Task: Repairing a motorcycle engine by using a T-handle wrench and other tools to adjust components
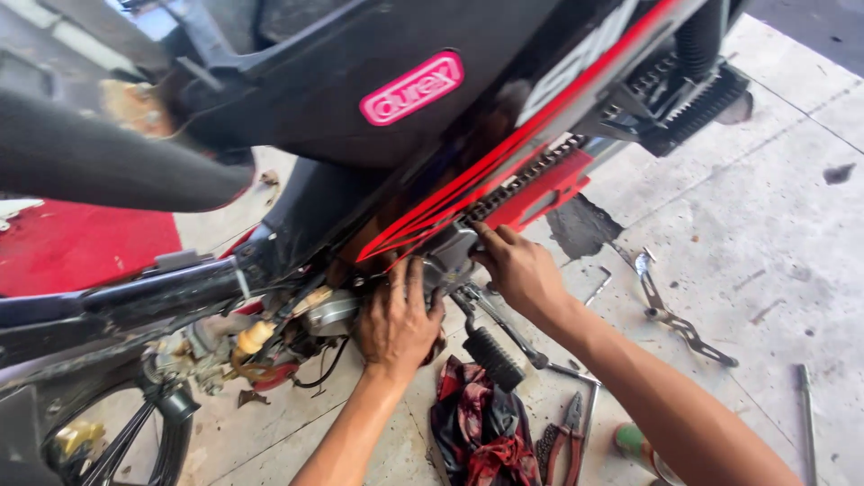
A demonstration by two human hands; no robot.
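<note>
Two bare hands are seen pressed against the engine (396, 288) of a black motorcycle (360, 99) with red stripes, viewed from the head camera looking down. The left hand (396, 324) is laid flat on the engine casing, fingers spread upward and touching the metal; nothing is seen to be gripped by it. The right hand (517, 270) is placed just beside it, to its right, fingers curled at the grey cover (454, 252) where the drive chain (522, 180) enters under a red chain guard (549, 193); whether anything is pinched between those fingers cannot be told. The engine is thus found between and under both hands, low on the frame. A black kick lever with ribbed rubber pedal (490, 355) is seen below the right hand. On the stained concrete floor (765, 225), a red-and-dark rag (477, 423) is lain near the left forearm, with pliers (567, 432) just beside it, a flat metal bracket (670, 315) well apart to the right, and a thin rod (805, 414) near the edge
</note>
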